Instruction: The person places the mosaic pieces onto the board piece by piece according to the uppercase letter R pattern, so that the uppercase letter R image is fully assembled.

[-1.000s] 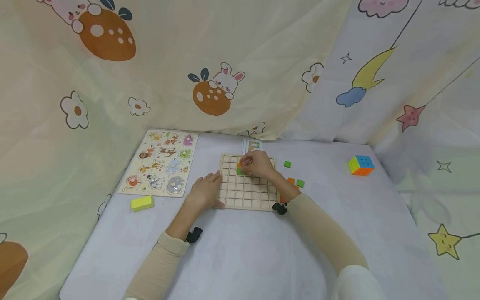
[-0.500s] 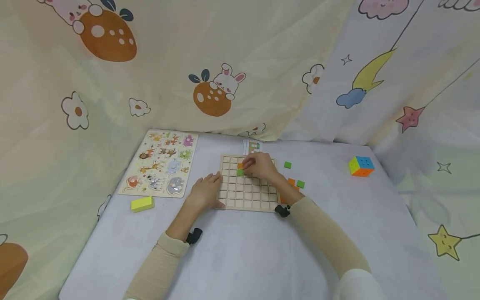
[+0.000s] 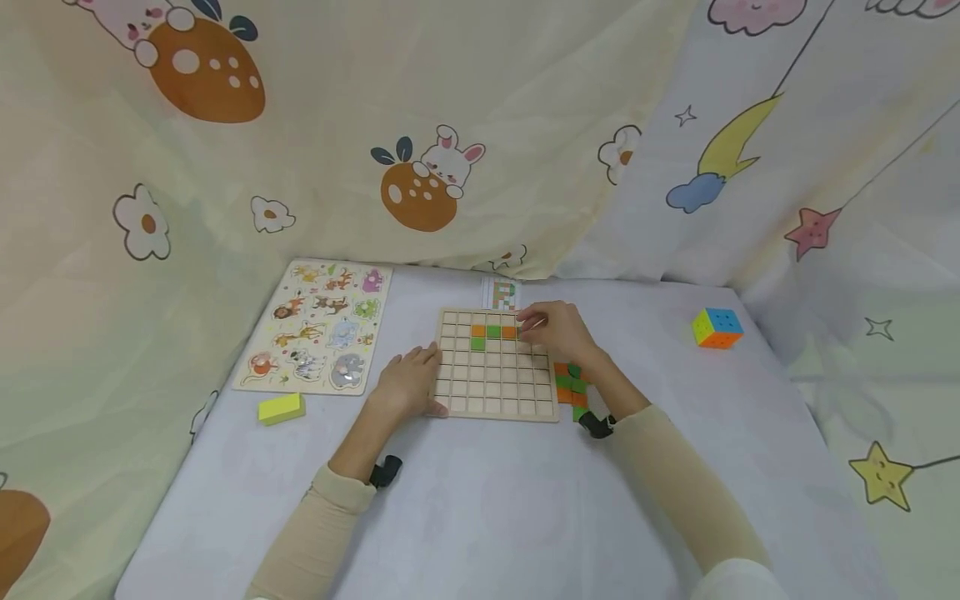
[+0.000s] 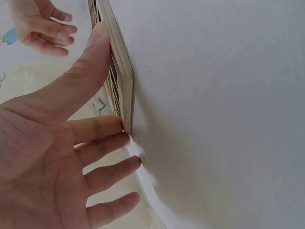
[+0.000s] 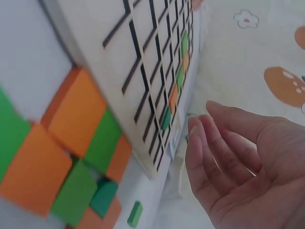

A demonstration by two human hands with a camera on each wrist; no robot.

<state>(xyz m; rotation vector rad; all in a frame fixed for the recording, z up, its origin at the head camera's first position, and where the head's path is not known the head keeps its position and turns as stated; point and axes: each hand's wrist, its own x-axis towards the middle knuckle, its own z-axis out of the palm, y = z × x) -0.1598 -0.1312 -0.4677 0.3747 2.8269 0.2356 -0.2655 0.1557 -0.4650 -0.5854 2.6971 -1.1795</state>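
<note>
At the left of the frame lie a pale board of colourful animal pieces [image 3: 309, 312] and a yellow rectangular block [image 3: 281, 408]; near centre, the person's left hand [image 3: 408, 382], fingers spread and gripping nothing, touches the left edge of a square wooden grid [image 3: 498, 375]. Orange and green square tiles [image 3: 492, 332] fill some upper cells, and the right hand [image 3: 558, 335], fingers loosely bent and nothing visibly held, is at the grid's upper right. Loose orange and green tiles [image 3: 563, 396] lie beside its lower right, with a multicoloured cube [image 3: 717, 328] at far right.

A small play corner — cloth walls [image 3: 315, 100] with bunnies [image 3: 444, 167] and stars [image 3: 882, 475], a white-covered table [image 3: 480, 508]; on it an animal puzzle [image 3: 315, 327], a bright cube [image 3: 717, 328]
</note>
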